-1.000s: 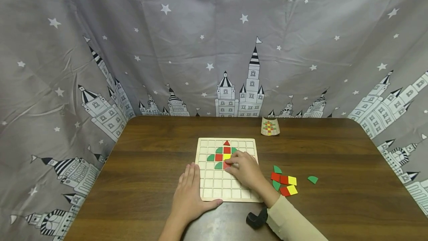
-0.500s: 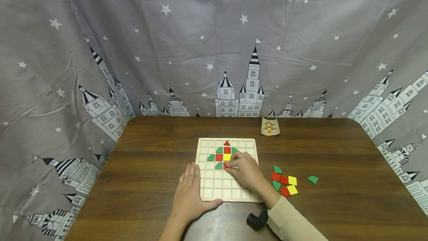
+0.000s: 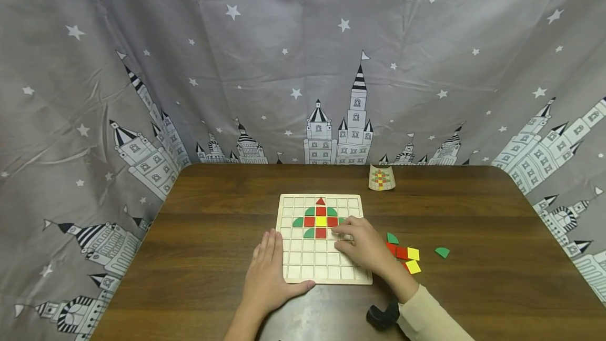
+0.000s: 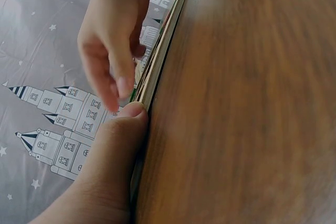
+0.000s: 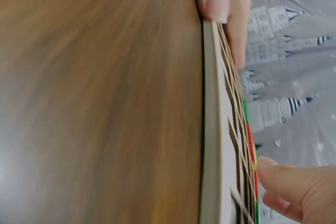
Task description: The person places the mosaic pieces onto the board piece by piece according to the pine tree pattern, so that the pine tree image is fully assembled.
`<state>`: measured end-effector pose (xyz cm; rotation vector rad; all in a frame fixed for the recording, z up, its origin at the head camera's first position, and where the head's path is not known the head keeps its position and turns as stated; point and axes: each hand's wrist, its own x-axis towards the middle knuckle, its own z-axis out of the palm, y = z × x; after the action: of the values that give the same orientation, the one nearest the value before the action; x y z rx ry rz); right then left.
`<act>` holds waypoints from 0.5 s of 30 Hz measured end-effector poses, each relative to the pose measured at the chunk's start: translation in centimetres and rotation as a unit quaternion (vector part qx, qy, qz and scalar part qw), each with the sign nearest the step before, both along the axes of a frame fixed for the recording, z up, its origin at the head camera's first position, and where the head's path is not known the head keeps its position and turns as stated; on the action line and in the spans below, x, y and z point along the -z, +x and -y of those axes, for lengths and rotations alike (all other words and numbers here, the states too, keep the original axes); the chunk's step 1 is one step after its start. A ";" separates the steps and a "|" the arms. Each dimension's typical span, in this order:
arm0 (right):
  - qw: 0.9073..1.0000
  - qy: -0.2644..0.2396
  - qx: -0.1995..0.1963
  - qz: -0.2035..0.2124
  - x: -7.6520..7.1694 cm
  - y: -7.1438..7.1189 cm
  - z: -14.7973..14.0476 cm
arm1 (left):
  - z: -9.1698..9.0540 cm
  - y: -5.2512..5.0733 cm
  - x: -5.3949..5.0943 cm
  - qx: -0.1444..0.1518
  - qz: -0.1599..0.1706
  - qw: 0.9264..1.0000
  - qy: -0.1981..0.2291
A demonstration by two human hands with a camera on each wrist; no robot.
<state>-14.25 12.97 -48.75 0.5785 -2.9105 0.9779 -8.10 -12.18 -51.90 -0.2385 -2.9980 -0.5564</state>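
Observation:
A square wooden grid board [image 3: 303,259] lies on the table, bearing red, green and yellow pieces around a yellow square [image 3: 321,221]. At its left and near edges rests my left hand [image 3: 267,278], fingers straight, thumb along the near edge. My right hand [image 3: 366,246] hovers over the board's right part, thumb and forefinger apart with nothing seen between them. Just left of those fingertips, a red square [image 3: 320,233] sits below the yellow one. The left wrist view shows my left thumb [image 4: 118,135] against the board's edge.
Loose red, yellow and green pieces lie right of the board, partly behind my right forearm; a green quarter circle [image 3: 442,252] is farther right. A small pattern card [image 3: 381,178] stands at the back. A black object [image 3: 382,316] is by my right sleeve.
My right hand has let go of the red square below the yellow one and moved right, uncovering that square and a red one beside the yellow. My left hand has stayed put.

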 end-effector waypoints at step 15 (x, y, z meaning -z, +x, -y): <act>0.996 0.029 0.083 -0.024 -0.6 3.4 -13.2 | 0.0 0.0 0.0 0.002 -0.007 1.000 0.000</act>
<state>-10.87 26.14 -48.12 0.3503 -2.8954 0.8506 -8.11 -12.18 -51.91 -0.2459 -2.9845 -0.5531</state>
